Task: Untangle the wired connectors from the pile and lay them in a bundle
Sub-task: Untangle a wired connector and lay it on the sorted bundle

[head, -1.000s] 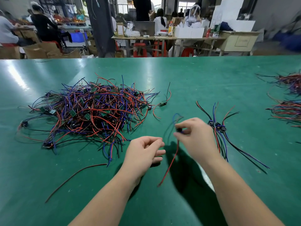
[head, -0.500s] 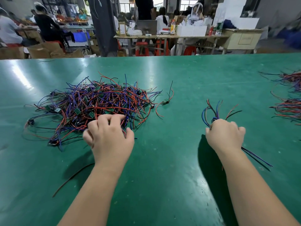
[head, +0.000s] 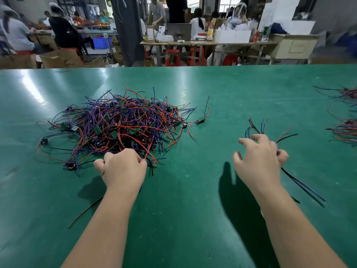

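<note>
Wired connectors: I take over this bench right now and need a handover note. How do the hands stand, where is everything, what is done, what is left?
Left hand: grips wires at the near edge of the pile.
Right hand: fingers spread over the small bundle, right of the pile; no firm grip visible.
Also: one stray connector lies just right of the pile; more wire heaps sit at the table edge on the right.
Done: a few connectors bundled.
Left: most of the pile, tangled.
</note>
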Demonstrator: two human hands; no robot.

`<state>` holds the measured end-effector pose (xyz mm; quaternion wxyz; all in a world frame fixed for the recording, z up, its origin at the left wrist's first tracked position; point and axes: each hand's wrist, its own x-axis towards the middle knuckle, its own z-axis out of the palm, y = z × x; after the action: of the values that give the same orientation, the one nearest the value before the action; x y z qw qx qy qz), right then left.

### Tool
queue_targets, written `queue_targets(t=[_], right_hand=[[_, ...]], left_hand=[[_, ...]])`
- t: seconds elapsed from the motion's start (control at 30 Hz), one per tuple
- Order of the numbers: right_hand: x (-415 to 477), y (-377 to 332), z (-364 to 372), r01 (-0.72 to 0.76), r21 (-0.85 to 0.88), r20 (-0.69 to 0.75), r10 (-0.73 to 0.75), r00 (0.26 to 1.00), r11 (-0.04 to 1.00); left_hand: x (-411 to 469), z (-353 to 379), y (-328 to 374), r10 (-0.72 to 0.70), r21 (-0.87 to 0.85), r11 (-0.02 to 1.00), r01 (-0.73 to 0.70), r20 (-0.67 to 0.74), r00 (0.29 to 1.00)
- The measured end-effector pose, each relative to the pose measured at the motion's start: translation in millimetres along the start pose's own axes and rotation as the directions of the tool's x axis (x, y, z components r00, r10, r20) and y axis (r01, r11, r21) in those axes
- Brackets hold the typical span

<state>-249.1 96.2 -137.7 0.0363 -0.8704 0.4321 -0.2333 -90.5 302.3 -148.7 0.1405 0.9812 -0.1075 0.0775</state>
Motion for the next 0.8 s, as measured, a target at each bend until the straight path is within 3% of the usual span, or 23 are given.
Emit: queue_targets(t=[0.13,0.2,0.27,0.33,0.4,0.47,0.53,0.6,0.67,0.73,0.8], right_hand=[[-8,-9,1,0.069,0.090,-0.051,-0.065,0.997,0.994],[-10,-13,2,0.093,0.160,-0.048,-0.087,0.995,0.983],[-11,-16,4,0.112,0.261,-0.037,-0.106,0.994,0.959],[-13,-21,3,0.120,0.417,-0.007,-0.129,0.992,0.901],[-16,-27,0,0.006,0.680,0.132,-0.131,0.982,0.733],[-19,-36,-4,-0.262,0.865,0.366,-0.181,0.913,0.428],[-23,-43,-5,-0.493,0.850,0.527,-0.275,0.804,0.187],[-24,-46,-5,-0.594,0.796,0.592,-0.347,0.727,0.115],[-25,-47,-5,-0.647,0.760,0.612,-0.400,0.682,0.059],[-26,-46,-6,-0.655,0.755,0.601,-0.423,0.678,0.023],[-25,-43,-8,-0.627,0.779,0.589,-0.387,0.710,0.035]], left_hand=[[-4,0,4,0.001,0.030,1.000,0.000,-0.020,1.000],[-5,-2,6,-0.010,-0.039,0.999,0.009,-0.028,1.000],[-6,-7,10,-0.018,-0.291,0.957,0.005,-0.042,0.999],[-9,-12,16,-0.003,-0.645,0.763,-0.029,-0.048,0.999],[-17,-15,25,0.029,-0.813,0.573,-0.102,-0.105,0.994],[-26,-14,33,0.077,-0.823,0.544,-0.164,-0.146,0.986],[-37,-10,40,0.162,-0.789,0.560,-0.253,-0.195,0.967],[-49,-7,47,0.322,-0.737,0.537,-0.412,-0.273,0.907],[-62,-6,52,0.532,-0.672,0.470,-0.573,-0.302,0.791],[-72,0,56,0.711,-0.608,0.391,-0.691,-0.277,0.647],[-78,5,59,0.797,-0.589,0.344,-0.731,-0.229,0.559]])
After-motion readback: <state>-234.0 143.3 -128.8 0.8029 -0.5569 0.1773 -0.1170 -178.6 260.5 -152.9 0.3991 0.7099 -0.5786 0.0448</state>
